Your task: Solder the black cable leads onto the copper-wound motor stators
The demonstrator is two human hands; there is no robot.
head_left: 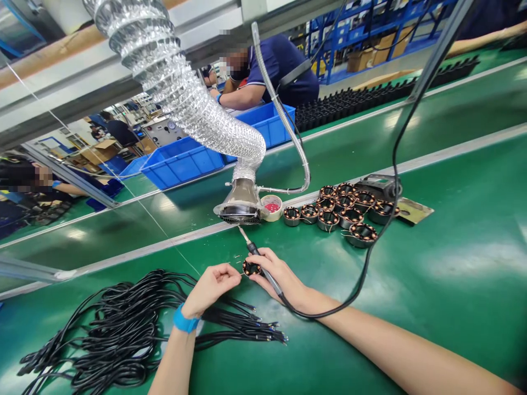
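My right hand [284,277] is closed round a soldering iron [258,257], its tip pointing up and away toward the fume hood. The thumb and fingers of that hand also steady a small motor stator [251,267] with copper windings on the green bench. From the left, my left hand [216,285], with a blue band at the wrist, pinches a thin wire at the stator's edge; the fingertips partly hide it. Black cables [127,323] with stripped ends lie beneath and beside my left wrist.
A fume hood [242,206] on a foil duct [185,93] hangs just beyond my hands. Behind it to the right are a round tin [272,208], several stators [349,216] and a dark iron stand [379,186]. Blue bins [183,162] and a co-worker [280,71] are across the bench.
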